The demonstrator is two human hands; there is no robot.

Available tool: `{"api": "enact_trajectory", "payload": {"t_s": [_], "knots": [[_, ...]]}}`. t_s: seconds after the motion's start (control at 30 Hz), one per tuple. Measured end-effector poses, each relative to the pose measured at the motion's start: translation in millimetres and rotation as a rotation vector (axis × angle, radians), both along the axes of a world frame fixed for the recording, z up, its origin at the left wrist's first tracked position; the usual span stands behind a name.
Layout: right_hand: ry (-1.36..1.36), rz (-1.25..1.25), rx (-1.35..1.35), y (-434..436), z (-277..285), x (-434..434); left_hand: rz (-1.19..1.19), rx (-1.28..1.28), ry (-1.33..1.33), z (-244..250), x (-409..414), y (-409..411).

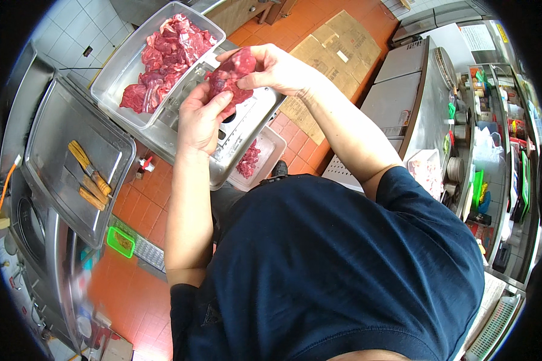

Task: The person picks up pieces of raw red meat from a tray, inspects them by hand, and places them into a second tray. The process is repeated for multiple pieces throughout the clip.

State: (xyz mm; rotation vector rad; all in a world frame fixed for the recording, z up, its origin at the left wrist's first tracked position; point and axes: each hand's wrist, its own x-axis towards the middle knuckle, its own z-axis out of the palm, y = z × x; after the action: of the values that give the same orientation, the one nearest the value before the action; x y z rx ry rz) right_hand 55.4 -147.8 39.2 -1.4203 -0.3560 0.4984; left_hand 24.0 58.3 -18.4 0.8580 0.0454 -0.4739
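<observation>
Between my two hands is a piece of raw red meat (226, 81), held above a metal machine (248, 122) with a flat steel top. My left hand (201, 110) grips its lower left side, thumb across the front. The upper right side is pinched by my right hand (271, 67), with the thumb pressed on the surface. Just beyond, a clear plastic tub (117, 85) holds a heap of raw meat pieces (167, 63). Below the machine's near edge, a second plastic tub (271, 153) contains small cut meat (249, 160); the machine partly hides it.
On the steel tray (54, 135) at left lie a bristle brush (88, 164) and wooden-handled knives (95, 189). A green basket (121, 242) sits low at left. Flattened cardboard (338, 58) covers part of the tiled floor. A steel counter (415, 117) with loaded shelves runs along the right.
</observation>
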Motion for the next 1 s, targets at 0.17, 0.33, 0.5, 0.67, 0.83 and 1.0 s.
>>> {"api": "enact_trajectory", "payload": {"t_s": [0.17,0.33,0.5,0.67,0.83,1.0], "knots": [[0.185,-0.010,-0.064,-20,0,6,-0.026,-0.056,-0.092,-6,5,9],[0.094,0.089,-0.270,-10,0,12,-0.009,-0.110,-0.044,-1,10,13],[0.073,0.018,-0.166,-11,-1,18,-0.006,-0.216,-0.004,-11,8,14],[0.125,-0.064,-0.121,-12,-9,25,0.005,-0.344,0.042,-16,3,8],[0.223,-0.086,-0.164,-7,-5,26,-0.028,-0.359,0.081,-15,6,9],[0.411,-0.227,0.101,-4,-8,30,-0.045,-0.487,0.077,-14,0,-2]]}}
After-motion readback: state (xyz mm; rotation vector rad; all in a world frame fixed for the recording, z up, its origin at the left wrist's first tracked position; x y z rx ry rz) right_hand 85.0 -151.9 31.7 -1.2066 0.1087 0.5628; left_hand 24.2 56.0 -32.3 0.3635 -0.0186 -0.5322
